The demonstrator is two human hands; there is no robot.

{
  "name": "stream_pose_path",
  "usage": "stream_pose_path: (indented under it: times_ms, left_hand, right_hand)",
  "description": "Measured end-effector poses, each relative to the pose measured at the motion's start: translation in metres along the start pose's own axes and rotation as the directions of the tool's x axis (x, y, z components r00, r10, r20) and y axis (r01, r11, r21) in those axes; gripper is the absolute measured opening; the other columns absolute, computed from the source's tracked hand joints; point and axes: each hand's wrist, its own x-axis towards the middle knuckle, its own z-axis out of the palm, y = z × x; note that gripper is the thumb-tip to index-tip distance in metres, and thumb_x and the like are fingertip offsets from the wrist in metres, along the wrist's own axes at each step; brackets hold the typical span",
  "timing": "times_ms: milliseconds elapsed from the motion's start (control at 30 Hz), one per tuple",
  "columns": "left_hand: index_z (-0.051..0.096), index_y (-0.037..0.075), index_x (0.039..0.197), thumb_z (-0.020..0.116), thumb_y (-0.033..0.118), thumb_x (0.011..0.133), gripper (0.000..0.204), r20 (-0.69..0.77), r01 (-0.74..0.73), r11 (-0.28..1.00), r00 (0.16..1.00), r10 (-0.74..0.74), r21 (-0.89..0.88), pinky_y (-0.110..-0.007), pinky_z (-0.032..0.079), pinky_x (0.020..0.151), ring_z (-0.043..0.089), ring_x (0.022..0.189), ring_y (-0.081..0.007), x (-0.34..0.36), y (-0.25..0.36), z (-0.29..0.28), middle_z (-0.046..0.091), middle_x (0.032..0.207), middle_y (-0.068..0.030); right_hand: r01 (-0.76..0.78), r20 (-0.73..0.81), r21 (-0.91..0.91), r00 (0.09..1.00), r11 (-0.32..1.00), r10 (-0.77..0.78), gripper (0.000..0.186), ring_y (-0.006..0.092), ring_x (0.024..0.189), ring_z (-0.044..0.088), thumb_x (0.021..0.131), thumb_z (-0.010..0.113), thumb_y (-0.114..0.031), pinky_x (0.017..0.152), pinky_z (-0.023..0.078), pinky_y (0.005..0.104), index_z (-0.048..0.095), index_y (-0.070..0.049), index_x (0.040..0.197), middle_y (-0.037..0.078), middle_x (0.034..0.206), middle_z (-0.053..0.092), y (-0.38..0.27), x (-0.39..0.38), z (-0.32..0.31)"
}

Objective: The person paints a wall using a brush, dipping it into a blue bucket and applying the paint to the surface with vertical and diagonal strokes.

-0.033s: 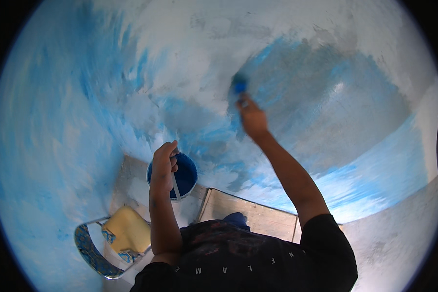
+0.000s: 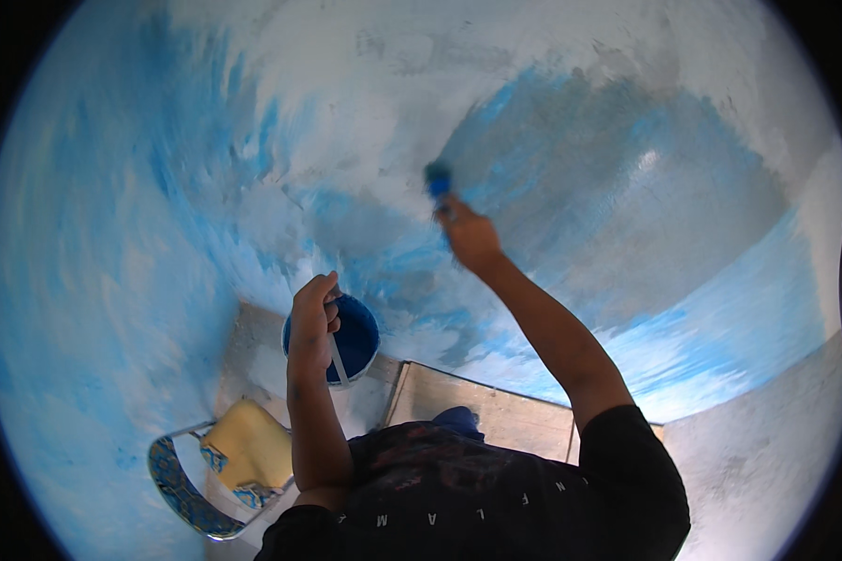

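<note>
Head camera looks down, close over forearms, facing wall (image 2: 253,140) (fisheye-bent).

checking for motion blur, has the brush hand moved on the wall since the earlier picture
No. The right hand with the brush sits at the same spot beside the blue patch edge on the wall.

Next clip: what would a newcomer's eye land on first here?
The wall, streaked blue over pale grey, fills the view. At centre the right hand presses a blue-loaded brush against it. Lower left of that, the left hand holds a blue paint bucket above a yellow-cushioned chair.
</note>
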Motion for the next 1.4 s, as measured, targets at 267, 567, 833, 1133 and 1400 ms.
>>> stream_pose_path:
  times_ms: [267,567,833,1133,1400]
  left_hand:
    - [0.049,0.016,0.073,0.064,0.027,0.095,0.029,-0.074,-0.015,1.0,0.997,0.013,-0.02,-0.026,0.019,0.05,0.022,0.054,-0.0056,-0.007,0.002,-0.014,0.04,0.071,0.0062]
    - [0.051,0.016,0.074,0.067,0.029,0.093,0.027,-0.071,0.021,1.0,0.997,-0.02,0.016,-0.026,0.022,0.051,0.026,0.053,-0.0058,0.003,-0.01,-0.004,0.041,0.069,0.0067]
    - [0.053,0.014,0.08,0.068,0.031,0.094,0.027,-0.153,0.03,0.997,0.987,-0.039,-0.065,-0.026,0.021,0.049,0.03,0.05,-0.0074,0.006,-0.011,-0.025,0.046,0.068,0.0034]
    - [0.05,0.014,0.078,0.067,0.031,0.095,0.029,-0.021,0.077,0.997,0.997,-0.077,0.005,-0.027,0.022,0.05,0.028,0.051,-0.0068,-0.006,-0.005,-0.012,0.043,0.07,0.0038]
    - [0.049,0.014,0.078,0.067,0.027,0.094,0.028,0.044,0.106,0.991,0.994,-0.103,-0.076,-0.027,0.02,0.051,0.024,0.052,-0.0072,0.003,-0.004,-0.023,0.043,0.072,0.0034]
  right_hand:
    - [-0.042,-0.329,0.508,0.914,0.861,0.239,0.023,0.0342,0.105,0.069,0.09,0.067,0.001,0.095,0.055,0.0405,0.073,-0.003,0.112,0.019,0.118,0.07,0.035,0.073,-0.11]
    - [-0.221,-0.448,0.099,0.861,0.97,0.241,0.038,0.0335,0.116,0.065,0.083,0.068,0.005,0.092,0.058,0.04,0.072,-0.009,0.118,0.018,0.133,0.063,0.046,-0.013,-0.061]
    - [-0.388,-0.009,0.383,0.906,0.838,0.424,0.025,0.0342,0.108,0.068,0.088,0.059,0.004,0.096,0.054,0.0444,0.074,-0.006,0.106,0.016,0.119,0.069,0.031,-0.07,-0.046]
    - [-0.297,-0.613,0.2,0.705,0.934,0.356,0.03,0.0307,0.091,0.073,0.08,0.071,0.008,0.078,0.061,0.0367,0.075,-0.007,0.105,0.014,0.123,0.068,0.041,-0.03,-0.2]
    - [-0.507,0.177,0.344,0.862,0.79,0.476,0.034,0.0347,0.109,0.067,0.08,0.063,0.008,0.093,0.056,0.0436,0.074,-0.011,0.106,0.011,0.127,0.066,-0.031,-0.132,0.011]
